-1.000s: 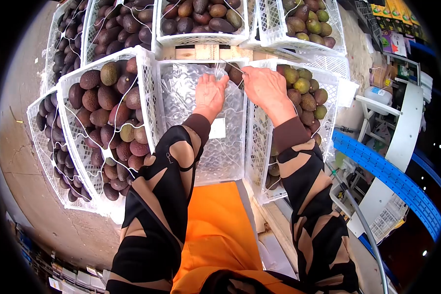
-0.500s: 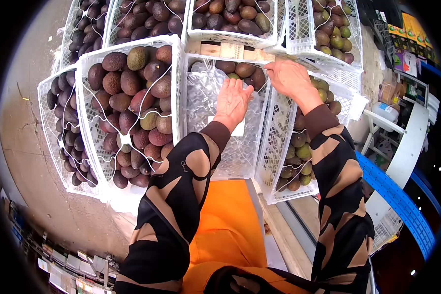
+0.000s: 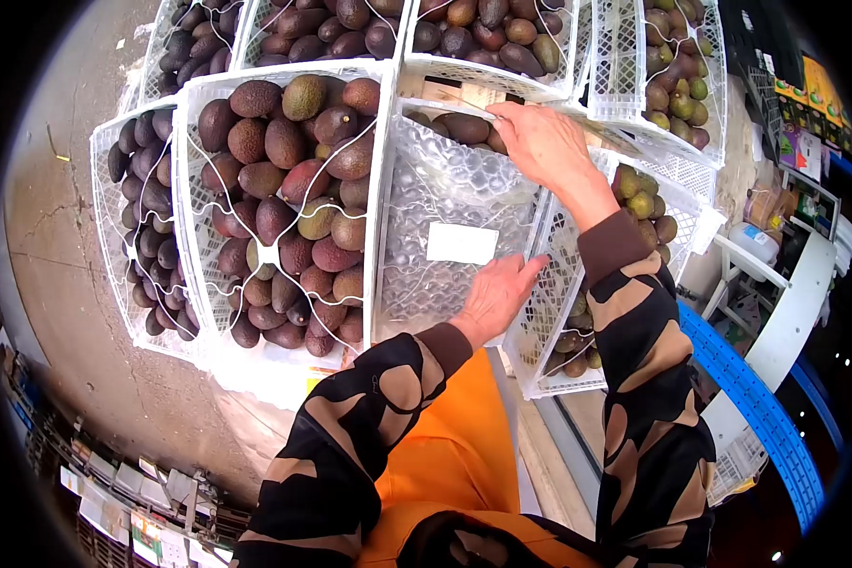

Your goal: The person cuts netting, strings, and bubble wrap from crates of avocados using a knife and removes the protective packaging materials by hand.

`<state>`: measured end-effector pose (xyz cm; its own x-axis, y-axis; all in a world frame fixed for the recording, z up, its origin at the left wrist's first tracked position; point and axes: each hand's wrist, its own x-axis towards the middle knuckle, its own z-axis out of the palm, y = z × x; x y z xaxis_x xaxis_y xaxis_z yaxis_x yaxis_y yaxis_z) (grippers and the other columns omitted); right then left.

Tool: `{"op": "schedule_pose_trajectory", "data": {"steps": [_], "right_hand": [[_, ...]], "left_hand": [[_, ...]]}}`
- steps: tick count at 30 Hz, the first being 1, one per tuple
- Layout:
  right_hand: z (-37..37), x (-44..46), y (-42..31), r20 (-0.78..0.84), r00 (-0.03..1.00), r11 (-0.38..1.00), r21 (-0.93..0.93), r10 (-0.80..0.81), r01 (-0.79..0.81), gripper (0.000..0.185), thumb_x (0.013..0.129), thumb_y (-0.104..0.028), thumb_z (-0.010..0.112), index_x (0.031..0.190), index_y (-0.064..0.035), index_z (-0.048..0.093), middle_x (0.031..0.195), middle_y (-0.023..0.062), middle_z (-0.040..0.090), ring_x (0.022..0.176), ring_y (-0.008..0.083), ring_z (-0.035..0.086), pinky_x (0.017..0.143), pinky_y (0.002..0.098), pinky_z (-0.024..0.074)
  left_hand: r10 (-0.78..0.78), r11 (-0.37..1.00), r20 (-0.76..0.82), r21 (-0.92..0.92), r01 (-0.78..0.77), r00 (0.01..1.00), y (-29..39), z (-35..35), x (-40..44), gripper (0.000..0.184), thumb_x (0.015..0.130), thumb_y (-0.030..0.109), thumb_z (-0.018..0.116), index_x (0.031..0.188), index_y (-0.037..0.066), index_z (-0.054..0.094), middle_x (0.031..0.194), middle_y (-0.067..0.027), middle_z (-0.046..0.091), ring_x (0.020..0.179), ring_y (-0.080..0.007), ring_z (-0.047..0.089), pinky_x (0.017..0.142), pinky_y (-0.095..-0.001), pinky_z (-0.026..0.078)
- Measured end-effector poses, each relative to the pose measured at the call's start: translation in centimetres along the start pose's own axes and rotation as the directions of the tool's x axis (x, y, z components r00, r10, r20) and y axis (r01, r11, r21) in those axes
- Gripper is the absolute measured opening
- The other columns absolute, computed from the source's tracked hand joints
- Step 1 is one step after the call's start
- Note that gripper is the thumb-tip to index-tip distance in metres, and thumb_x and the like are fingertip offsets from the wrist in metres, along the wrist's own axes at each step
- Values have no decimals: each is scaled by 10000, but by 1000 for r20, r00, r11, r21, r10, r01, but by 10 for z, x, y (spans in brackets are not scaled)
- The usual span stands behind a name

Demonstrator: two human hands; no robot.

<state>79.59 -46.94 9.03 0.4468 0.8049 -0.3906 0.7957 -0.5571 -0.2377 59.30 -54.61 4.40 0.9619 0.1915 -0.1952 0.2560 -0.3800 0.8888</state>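
A white plastic crate [image 3: 385, 204] holds avocados [image 3: 464, 128] at its far end, partly under a sheet of clear bubble wrap [image 3: 421, 194]. A white paper label [image 3: 462, 243] lies on the wrap. My left hand [image 3: 498, 295] is over the near right part of this crate, fingers stretched towards the right wall and no object visible in them. At the far right corner, the fingers of my right hand [image 3: 549, 151] are pinched together. A thin white cord [image 3: 471, 102] runs to these fingertips from the far side.
To the left, a crate of avocados [image 3: 284, 218] has white cord stretched across its top. Another filled crate [image 3: 530, 331] stands close on the right, and several more stand behind. A blue plastic rail [image 3: 753, 407] and white shelving [image 3: 786, 327] are farther right.
My left hand has moved nearer and to the right, off the wrap's far end. The wrap now covers more of the avocados, and the label is in full view. My right hand stays by the far corner.
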Motion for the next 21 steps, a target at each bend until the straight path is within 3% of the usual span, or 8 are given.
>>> {"op": "schedule_pose_trajectory", "data": {"steps": [4,6,10,11,13,15,17,21], "right_hand": [[-11,-62,-15,-211,943,904,399,258,-158,369,977,-262,476,1291,-75,526,952,198,660,874,371,639,776,442,491],[-1,-103,-29,-214,879,756,618,427,-217,417,1002,-249,454,1348,-15,444,974,215,647,853,351,637,775,411,491],[70,-214,-75,44,676,184,948,735,-261,451,1026,-199,430,1438,-39,343,863,52,542,512,24,451,414,190,373],[81,-241,-83,252,626,59,900,738,-432,444,1014,-188,440,1420,-25,366,959,129,582,717,161,538,615,292,430],[119,-276,-88,277,593,130,825,756,-551,441,995,-167,458,1402,-13,388,1078,215,615,958,318,616,832,399,483],[168,-296,-87,-84,674,506,729,734,-461,450,980,-147,473,1402,-17,385,1126,231,601,1031,356,596,866,411,473],[178,-284,-78,-86,625,482,720,776,-499,458,967,-140,481,1398,-18,386,1156,237,590,1065,390,570,885,428,462],[179,-253,-52,-48,599,460,691,799,-558,423,954,-152,489,1354,-29,427,1146,235,587,1052,410,560,868,464,456]], "left_hand": [[-239,971,-353,-61,232,905,-31,-16,-21,398,810,-16,587,1191,19,476,1106,-162,506,1047,-343,507,860,-428,458],[-154,949,-488,170,266,859,-54,-50,7,432,781,-23,576,1202,15,489,1247,-171,488,1197,-366,455,1002,-430,401],[354,843,-156,480,-243,922,-66,-85,75,277,808,39,563,1084,51,574,1235,-107,537,1242,-305,456,1017,-400,410],[359,837,-47,458,-299,932,-61,-84,88,242,808,40,559,1049,53,573,1172,-100,557,1187,-294,488,966,-389,440],[373,831,156,382,-404,915,-52,-66,98,181,820,63,560,1001,59,555,990,-94,584,1016,-273,557,830,-369,500],[284,856,339,331,-396,897,-53,-29,92,247,832,70,591,1072,59,533,1022,-119,582,1022,-290,561,824,-373,503],[177,908,372,296,-297,911,-72,16,76,361,841,170,656,1150,70,498,1118,-144,564,1101,-292,534,917,-391,460],[309,594,241,706,-385,920,-80,56,56,428,782,274,723,1123,110,524,1159,-80,527,1184,-244,467,1012,-418,331]]}}
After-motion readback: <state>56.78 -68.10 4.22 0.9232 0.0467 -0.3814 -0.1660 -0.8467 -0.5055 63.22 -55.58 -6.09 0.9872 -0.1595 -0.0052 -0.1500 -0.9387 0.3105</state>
